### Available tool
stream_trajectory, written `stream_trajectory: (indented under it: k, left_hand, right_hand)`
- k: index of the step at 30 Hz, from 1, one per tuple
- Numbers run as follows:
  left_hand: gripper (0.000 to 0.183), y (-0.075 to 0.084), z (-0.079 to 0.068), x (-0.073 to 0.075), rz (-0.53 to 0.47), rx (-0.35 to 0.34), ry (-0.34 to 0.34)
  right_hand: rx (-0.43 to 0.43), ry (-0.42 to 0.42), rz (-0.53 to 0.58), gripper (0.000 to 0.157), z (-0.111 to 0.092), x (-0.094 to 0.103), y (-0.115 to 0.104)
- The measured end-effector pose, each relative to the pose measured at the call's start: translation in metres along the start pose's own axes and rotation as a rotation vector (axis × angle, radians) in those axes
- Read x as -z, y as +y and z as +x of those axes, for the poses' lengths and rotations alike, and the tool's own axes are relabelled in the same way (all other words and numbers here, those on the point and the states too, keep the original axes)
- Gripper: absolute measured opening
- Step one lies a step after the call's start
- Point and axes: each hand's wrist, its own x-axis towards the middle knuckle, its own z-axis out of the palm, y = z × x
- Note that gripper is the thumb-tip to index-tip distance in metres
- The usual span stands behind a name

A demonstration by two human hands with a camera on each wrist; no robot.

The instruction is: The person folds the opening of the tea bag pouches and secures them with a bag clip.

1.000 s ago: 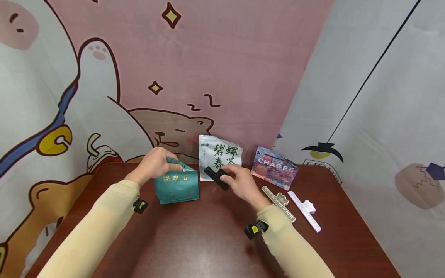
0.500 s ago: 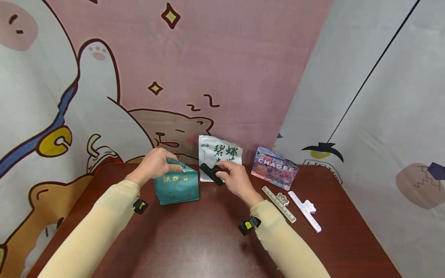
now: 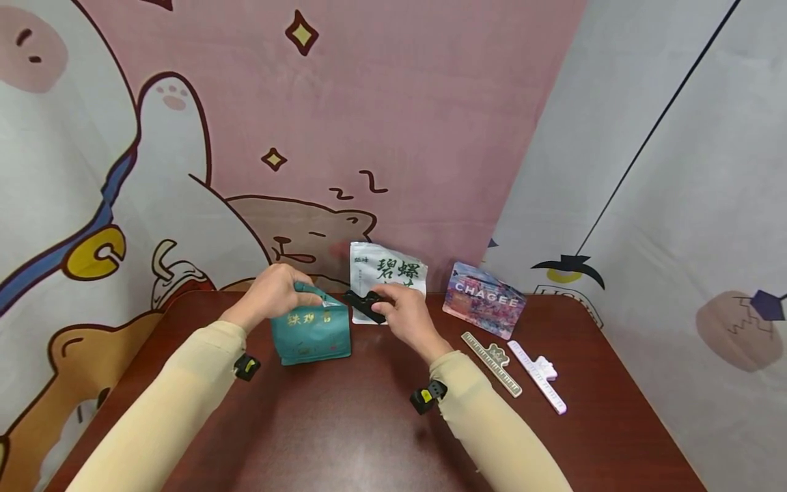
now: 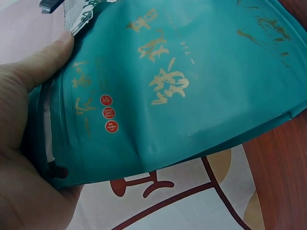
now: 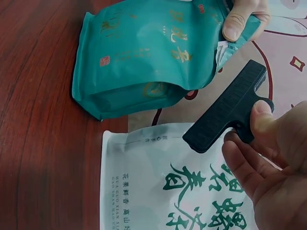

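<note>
Teal Tieguanyin tea pouch: stands upright on the dark red-brown table, left of centre.
Left hand: pinches the pouch's top edge, thumb on the front, the other fingers partly hidden behind.
Right hand: thumb and fingertips pinch the handle of a black clip, just beside the pouch's top, apart from it.
White Biluochun tea pouch: behind the clip.
Right side: a CHAGEE pouch, with a beige ruler-shaped clip and a white ruler-shaped clip nearer the viewer.
Clipping step: seemingly lining up, clip not yet on.
Next move: probably calls for squeezing the handle, then fitting the jaws over the pinched edge.
</note>
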Motion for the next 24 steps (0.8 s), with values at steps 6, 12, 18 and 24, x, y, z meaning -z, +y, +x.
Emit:
stream_trajectory:
  k: [6, 12, 18, 24]
  left_hand:
    - [0.021, 0.000, 0.001, -0.001, 0.005, 0.002, 0.005]
    - [0.021, 0.000, 0.000, -0.001, 0.004, 0.003, 0.000]
    - [0.023, 0.001, 0.000, 0.000, 0.007, 0.016, -0.002]
    - [0.019, 0.002, 0.001, 0.000, 0.010, 0.009, 0.005]
  right_hand:
    - [0.018, 0.000, -0.021, 0.021, 0.005, -0.006, -0.006]
    - [0.023, 0.002, -0.033, 0.019, 0.009, -0.011, -0.007]
    - [0.011, 0.012, -0.063, 0.016, 0.011, -0.016, -0.008]
    - [-0.019, 0.032, -0.004, 0.009, 0.015, -0.022, -0.012]
